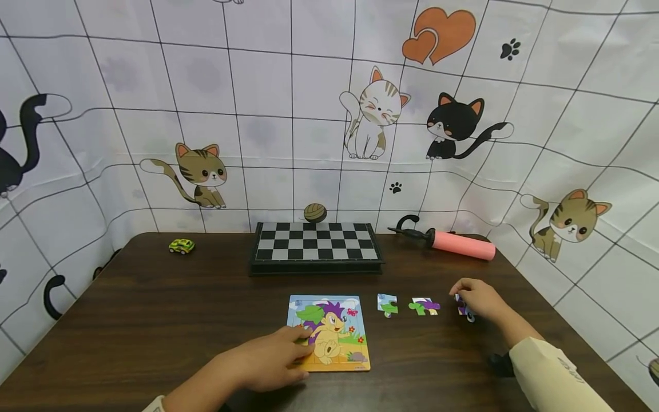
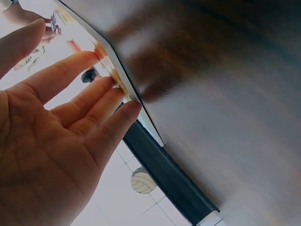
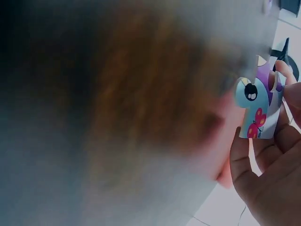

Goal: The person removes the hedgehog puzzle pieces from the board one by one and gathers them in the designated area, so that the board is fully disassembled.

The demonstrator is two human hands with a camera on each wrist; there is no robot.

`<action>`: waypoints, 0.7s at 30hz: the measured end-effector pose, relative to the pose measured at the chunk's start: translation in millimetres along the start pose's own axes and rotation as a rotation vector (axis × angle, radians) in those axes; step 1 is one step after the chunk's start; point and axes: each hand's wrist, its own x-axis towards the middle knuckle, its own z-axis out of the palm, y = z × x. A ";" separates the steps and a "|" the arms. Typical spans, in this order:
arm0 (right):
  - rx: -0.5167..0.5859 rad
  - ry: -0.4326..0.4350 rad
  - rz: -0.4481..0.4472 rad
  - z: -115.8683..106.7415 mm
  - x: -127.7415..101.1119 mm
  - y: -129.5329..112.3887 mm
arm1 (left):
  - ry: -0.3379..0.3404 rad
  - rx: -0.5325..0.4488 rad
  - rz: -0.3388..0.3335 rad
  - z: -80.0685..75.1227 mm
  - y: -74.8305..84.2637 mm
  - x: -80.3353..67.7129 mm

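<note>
A square hedgehog jigsaw puzzle [image 1: 337, 343] lies flat near the front of the table. My left hand [image 1: 273, 357] rests at its left edge, fingers extended over the picture. In the left wrist view, those fingertips [image 2: 134, 108] touch the board's edge. Farther right, my right hand [image 1: 479, 297] pinches a puzzle piece [image 3: 258, 106] showing a big eye, some purple and a red butterfly. Two loose pieces sit between the board and that hand: a blue and green one [image 1: 387, 303] and a purple and green one [image 1: 424, 306].
A folded checkered game board [image 1: 316, 266] stands at the back middle. To its right lies a pink hand pump [image 1: 463, 246] with a black nozzle end. A small yellow-green toy car [image 1: 182, 246] is at the back left. A cat-print tiled cloth hangs behind the table.
</note>
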 end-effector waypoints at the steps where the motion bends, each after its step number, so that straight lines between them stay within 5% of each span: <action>1: -0.011 0.000 0.005 -0.1 -0.2 2.5 | -0.003 -0.004 -0.003 0.0 0.2 0.0; 14: -0.146 0.028 0.012 3.7 3.0 -12.6 | -0.022 -0.036 -0.021 -0.3 -1.8 1.4; 21: -0.223 0.058 -0.144 26.1 6.3 -58.7 | -0.034 -0.035 -0.038 0.0 -9.7 8.8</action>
